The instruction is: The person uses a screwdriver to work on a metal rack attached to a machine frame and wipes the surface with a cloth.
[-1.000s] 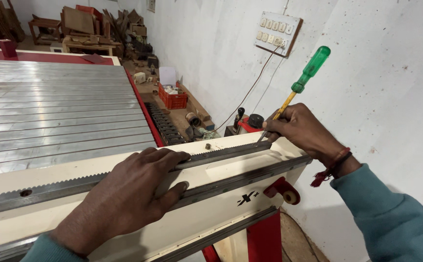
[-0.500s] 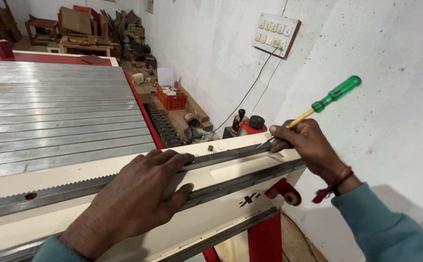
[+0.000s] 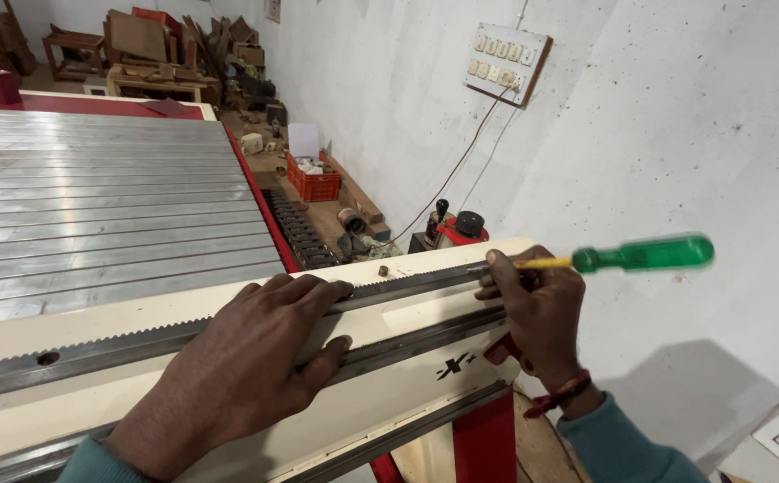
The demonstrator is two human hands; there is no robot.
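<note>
One screwdriver [image 3: 642, 256], green-handled, at 3 o'clock, right hand [image 3: 537, 309] grip clenched round its shaft. One left hand [image 3: 246, 367], grip released, flat on one toothed rack [image 3: 139, 338]. One slatted metal worktop [image 3: 94, 206]; white walls.

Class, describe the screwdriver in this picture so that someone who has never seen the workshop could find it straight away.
Start at the cream machine frame with its toothed rack along the top, and follow the rack to its right end. There the right hand holds the screwdriver almost level. Its translucent green handle and yellow shaft stand out against the white wall.
</note>
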